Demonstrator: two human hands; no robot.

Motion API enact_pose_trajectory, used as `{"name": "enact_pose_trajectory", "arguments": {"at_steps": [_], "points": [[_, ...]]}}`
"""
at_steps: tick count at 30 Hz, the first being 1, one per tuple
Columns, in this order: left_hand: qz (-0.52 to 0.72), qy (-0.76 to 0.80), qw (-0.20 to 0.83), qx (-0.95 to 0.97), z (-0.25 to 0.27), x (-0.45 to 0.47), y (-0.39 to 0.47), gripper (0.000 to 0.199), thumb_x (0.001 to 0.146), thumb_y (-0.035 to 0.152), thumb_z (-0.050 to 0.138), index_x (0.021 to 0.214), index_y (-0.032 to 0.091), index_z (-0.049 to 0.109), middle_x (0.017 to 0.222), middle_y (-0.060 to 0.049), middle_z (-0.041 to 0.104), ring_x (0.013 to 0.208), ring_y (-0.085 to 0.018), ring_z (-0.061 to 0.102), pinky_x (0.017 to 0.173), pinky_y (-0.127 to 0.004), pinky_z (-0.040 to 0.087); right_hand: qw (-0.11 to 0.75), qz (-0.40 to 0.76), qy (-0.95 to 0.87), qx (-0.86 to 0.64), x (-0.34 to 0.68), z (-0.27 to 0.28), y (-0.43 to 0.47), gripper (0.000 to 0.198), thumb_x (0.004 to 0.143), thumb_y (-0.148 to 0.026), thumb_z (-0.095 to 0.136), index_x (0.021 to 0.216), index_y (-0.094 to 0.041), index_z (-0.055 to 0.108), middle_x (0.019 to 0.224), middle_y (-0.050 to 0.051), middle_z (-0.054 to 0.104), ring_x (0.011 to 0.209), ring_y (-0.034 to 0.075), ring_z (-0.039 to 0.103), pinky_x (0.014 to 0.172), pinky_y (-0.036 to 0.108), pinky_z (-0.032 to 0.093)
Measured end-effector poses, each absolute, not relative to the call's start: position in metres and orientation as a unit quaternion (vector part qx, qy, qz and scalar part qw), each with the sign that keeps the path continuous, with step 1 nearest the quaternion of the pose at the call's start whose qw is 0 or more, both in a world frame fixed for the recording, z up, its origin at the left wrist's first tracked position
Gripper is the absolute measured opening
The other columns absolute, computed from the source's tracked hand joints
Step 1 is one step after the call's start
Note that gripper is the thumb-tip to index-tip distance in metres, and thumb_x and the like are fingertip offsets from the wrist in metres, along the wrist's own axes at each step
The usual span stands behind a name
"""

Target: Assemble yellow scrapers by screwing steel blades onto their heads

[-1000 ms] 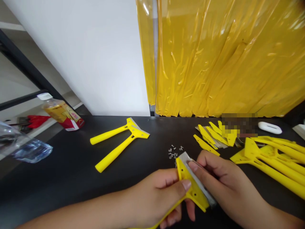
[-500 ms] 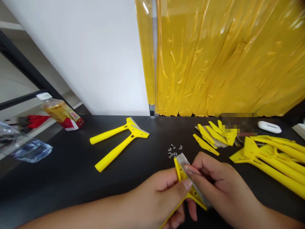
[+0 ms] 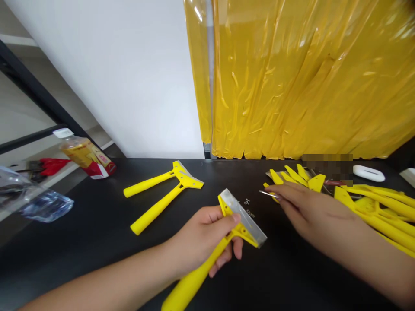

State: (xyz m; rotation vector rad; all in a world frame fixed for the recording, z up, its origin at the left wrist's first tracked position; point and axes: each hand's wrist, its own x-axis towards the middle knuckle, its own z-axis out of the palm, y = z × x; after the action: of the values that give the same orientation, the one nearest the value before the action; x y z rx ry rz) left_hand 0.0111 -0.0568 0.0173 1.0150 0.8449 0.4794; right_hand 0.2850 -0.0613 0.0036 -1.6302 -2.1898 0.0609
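Single head-worn view, facing forward and down over black worktop (image 3: pixel 97 235); near range: left hand (image 3: pixel 210 233) at lower centre, right hand (image 3: pixel 308 209) at lower right; white panel (image 3: pixel 129 82) beyond, upper left.

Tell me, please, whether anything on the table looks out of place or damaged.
Nothing looks plainly spilled or damaged. One slight oddity: small metal pieces lie loose on the tabletop beyond the scraper in the left hand, where they might scatter.

Passage: the strip of counter (image 3: pixel 81 244) between the two scrapers (image 3: pixel 157 208) and the plates (image 3: pixel 295 176), behind the held scraper (image 3: pixel 201 271). Obstructions: right hand (image 3: pixel 300 207) at the plates; handles (image 3: pixel 384 224) at right; yellow sheet (image 3: pixel 292 77) behind.
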Motion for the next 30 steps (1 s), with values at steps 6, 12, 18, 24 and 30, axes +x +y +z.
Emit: {"name": "enact_pose_trajectory", "arguments": {"at_steps": [6,12,18,24,30], "points": [[0.22,0.384,0.76,0.476,0.018,0.011,-0.057,0.041,0.107,0.046,0.055,0.081,0.017,0.066,0.057,0.0,0.063,0.037,-0.008,0.045,0.032,-0.015,0.039,0.134,-0.004,-0.762,-0.634,0.305,-0.013,-0.044,0.023,0.101,-0.041,0.055,0.093,-0.025,0.07,0.089,0.009,0.078,0.075,0.029,0.073,0.07,0.04,0.051],[0.217,0.384,0.76,0.478,0.019,0.011,-0.056,0.037,0.106,0.045,0.056,0.085,0.017,0.066,0.059,0.001,0.064,0.037,-0.008,0.046,0.032,-0.016,0.04,0.115,0.089,-0.733,-0.665,0.29,-0.006,-0.049,0.019,0.101,-0.046,0.058,0.099,-0.029,0.066,0.083,0.001,0.074,0.067,0.022,0.068,0.061,0.032,0.045],[0.225,0.39,0.747,0.489,0.022,0.01,-0.054,0.039,0.107,0.046,0.057,0.083,0.017,0.065,0.064,-0.001,0.068,0.04,-0.008,0.047,0.033,-0.015,0.041,0.097,0.141,-0.723,-0.67,0.286,-0.006,-0.047,0.017,0.096,-0.045,0.063,0.099,-0.029,0.065,0.084,0.001,0.073,0.077,0.024,0.071,0.067,0.034,0.049],[0.216,0.393,0.749,0.488,0.021,0.01,-0.055,0.038,0.108,0.042,0.053,0.082,0.017,0.065,0.059,0.0,0.063,0.038,-0.008,0.046,0.032,-0.015,0.041,0.098,0.156,-0.724,-0.665,0.286,-0.007,-0.044,0.008,0.091,-0.036,0.065,0.093,-0.027,0.063,0.096,0.003,0.075,0.089,0.024,0.073,0.077,0.036,0.052],[0.215,0.383,0.756,0.486,0.019,0.009,-0.053,0.037,0.108,0.041,0.053,0.084,0.016,0.066,0.064,-0.002,0.068,0.039,-0.008,0.048,0.032,-0.014,0.042,0.117,0.127,-0.707,-0.686,0.286,-0.01,-0.044,0.022,0.095,-0.047,0.059,0.107,-0.028,0.061,0.099,0.004,0.075,0.087,0.026,0.074,0.075,0.038,0.052]]}}
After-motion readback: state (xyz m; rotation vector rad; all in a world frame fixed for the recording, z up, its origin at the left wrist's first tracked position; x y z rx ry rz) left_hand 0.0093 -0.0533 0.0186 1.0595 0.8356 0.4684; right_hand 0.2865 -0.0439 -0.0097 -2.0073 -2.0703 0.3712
